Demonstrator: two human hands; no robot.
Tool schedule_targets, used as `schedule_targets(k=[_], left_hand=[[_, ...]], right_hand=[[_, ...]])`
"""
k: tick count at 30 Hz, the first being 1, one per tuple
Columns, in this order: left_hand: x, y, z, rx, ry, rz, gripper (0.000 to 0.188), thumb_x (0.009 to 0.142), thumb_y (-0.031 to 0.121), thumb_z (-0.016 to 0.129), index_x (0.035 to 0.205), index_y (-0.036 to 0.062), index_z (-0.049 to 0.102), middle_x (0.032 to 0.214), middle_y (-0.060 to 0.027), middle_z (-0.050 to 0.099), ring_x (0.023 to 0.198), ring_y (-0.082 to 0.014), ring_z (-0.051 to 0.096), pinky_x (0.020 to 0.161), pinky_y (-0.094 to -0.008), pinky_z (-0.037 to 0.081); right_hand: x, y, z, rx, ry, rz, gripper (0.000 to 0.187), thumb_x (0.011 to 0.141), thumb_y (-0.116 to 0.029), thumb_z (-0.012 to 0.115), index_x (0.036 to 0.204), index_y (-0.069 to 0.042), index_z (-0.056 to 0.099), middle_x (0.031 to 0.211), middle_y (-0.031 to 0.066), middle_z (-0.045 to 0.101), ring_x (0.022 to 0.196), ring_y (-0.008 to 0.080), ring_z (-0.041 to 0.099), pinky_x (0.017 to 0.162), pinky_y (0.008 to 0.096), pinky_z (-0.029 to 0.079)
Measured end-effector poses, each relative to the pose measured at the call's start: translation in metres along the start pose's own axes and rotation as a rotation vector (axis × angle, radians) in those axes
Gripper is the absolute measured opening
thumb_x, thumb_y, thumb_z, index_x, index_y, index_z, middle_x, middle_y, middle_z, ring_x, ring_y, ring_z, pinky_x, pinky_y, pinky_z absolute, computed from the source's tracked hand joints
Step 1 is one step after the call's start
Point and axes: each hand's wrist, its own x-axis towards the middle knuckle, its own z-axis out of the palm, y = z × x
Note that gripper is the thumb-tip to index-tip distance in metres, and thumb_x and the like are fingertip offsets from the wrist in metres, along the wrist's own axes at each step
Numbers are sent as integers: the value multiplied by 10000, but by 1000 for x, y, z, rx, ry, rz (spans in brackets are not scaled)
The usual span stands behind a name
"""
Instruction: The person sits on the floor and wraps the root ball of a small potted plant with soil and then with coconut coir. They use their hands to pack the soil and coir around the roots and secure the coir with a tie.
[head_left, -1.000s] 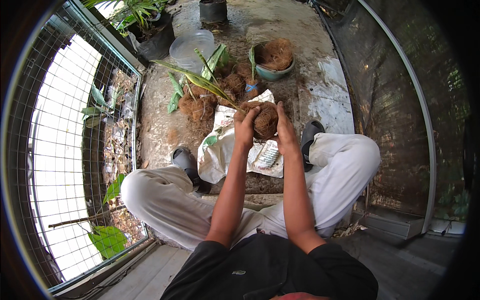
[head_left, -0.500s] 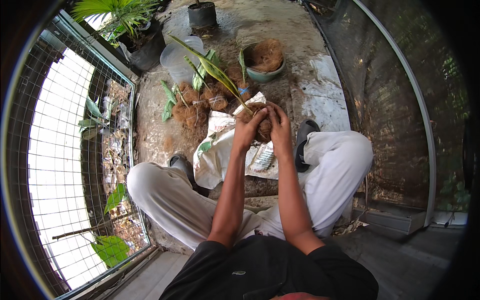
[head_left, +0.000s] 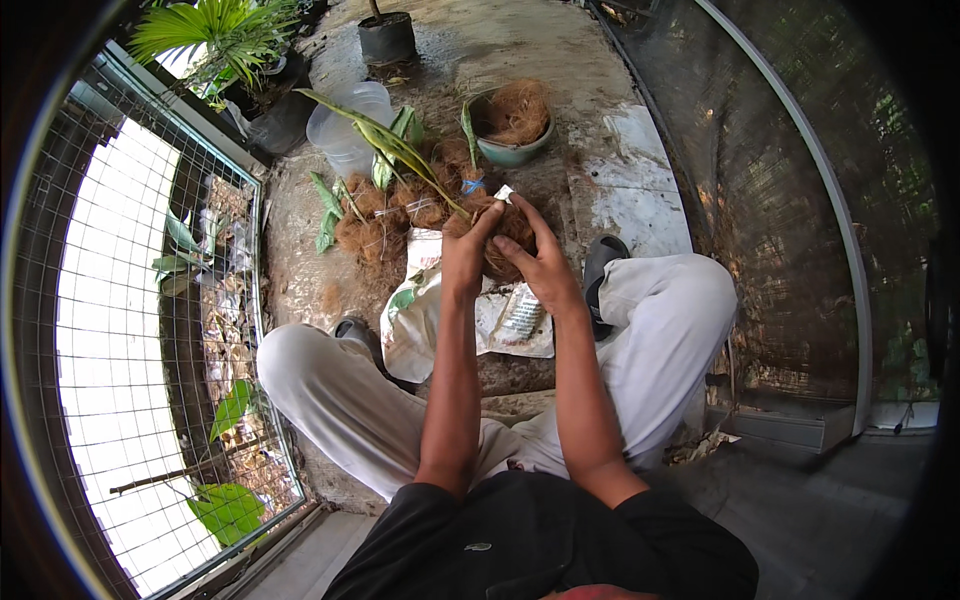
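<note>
Between my two hands is a ball of brown coconut fibre [head_left: 497, 264], with a long yellow-edged snake plant leaf [head_left: 400, 148] slanting out of it to the far left. My left hand [head_left: 463, 256] grips its left side, thumb on top by the leaf's base. On the other side, my right hand [head_left: 548, 270] curves around the fibre with thumb and fingers spread over it. The underside of the ball is hidden. A white printed sack [head_left: 412, 335] lies beneath, between my feet. Just beyond it sit several string-tied fibre balls [head_left: 372, 235] with leaves sticking out.
A green bowl [head_left: 512, 155] holds loose coconut fibre [head_left: 518, 112]. To its left stands a clear plastic tub [head_left: 345, 132]. Farther off are a black pot [head_left: 387, 42] and a palm plant [head_left: 215, 38]. Wire mesh [head_left: 215, 330] borders the left, dark netting [head_left: 780, 270] the right.
My right hand has shifted and spread its fingers wider over the fibre ball. The view has swung slightly, so the surroundings sit a little farther left.
</note>
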Motion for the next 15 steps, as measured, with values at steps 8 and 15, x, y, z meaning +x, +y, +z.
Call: schedule_targets(k=[8, 15], left_hand=[[-5, 36, 42, -66, -109, 86, 210, 840, 84, 647, 1020, -22, 666, 964, -89, 684, 906, -169, 636, 847, -292, 487], [-20, 70, 113, -248, -277, -20, 272, 904, 155, 529, 1087, -38, 585, 1061, -149, 649, 990, -251, 637, 911, -372, 511]], right_hand=[[-13, -69, 5, -178, 261, -172, 623, 936, -354, 611, 1406, -10, 390, 1392, 181, 433, 1300, 271, 421, 1064, 368, 343], [-54, -137, -40, 40, 463, -150, 522, 993, -433, 463, 1282, -2, 516, 1155, 131, 598, 1085, 186, 570, 829, 307, 520]])
